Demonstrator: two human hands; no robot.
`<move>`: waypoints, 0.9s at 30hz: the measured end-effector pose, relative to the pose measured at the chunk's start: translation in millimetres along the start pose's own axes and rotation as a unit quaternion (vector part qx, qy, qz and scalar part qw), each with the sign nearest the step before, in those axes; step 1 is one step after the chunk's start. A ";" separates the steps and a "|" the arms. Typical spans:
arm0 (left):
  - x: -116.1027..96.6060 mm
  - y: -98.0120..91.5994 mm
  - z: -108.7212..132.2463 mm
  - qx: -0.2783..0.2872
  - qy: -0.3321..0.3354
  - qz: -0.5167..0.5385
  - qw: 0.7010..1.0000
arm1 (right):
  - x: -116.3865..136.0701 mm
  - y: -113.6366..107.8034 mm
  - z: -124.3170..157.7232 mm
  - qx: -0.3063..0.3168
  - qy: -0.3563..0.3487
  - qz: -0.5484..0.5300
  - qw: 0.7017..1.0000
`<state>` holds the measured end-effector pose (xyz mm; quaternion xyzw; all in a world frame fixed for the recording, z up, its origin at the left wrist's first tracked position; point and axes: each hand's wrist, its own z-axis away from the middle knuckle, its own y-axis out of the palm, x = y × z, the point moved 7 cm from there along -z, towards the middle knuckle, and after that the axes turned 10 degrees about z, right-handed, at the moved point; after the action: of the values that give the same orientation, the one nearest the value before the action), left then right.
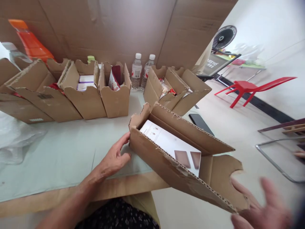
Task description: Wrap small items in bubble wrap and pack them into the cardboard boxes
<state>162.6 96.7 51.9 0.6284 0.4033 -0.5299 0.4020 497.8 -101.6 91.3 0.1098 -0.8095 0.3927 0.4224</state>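
A cardboard box (154,162), white carton (170,141) inside, is being gripped by the right hand (264,211), its far end being touched by the loosely spread left hand (115,160).

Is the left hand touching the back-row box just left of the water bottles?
Apart: the head view shows a strip of pale green tabletop between the left hand and the back-row box.

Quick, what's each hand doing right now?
Left hand: open, against one end of the cardboard box.
Right hand: holding the box's other end.
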 end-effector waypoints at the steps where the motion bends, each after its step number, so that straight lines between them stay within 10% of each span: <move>1: -2.4 4.3 6.2 0.005 -0.009 -0.004 1.000 | 3.7 9.8 3.3 0.025 0.010 0.011 1.000; 9: -22.5 -57.3 59.1 -0.232 0.045 -0.026 0.971 | 96.4 127.2 -41.1 0.202 -0.158 -0.080 0.963; 16: -2.9 -130.9 43.0 -0.320 0.015 -0.053 0.946 | 129.2 257.5 -71.4 0.330 -0.180 -0.194 0.906; 27: 23.7 -122.0 45.4 -0.335 -0.033 -0.119 0.934 | 90.5 283.7 -61.3 0.284 -0.148 -0.028 0.947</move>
<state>36.0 99.1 13.7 0.3868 0.6160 -0.4284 0.5361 333.9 146.4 27.4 0.3045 -0.7144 0.5736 0.2604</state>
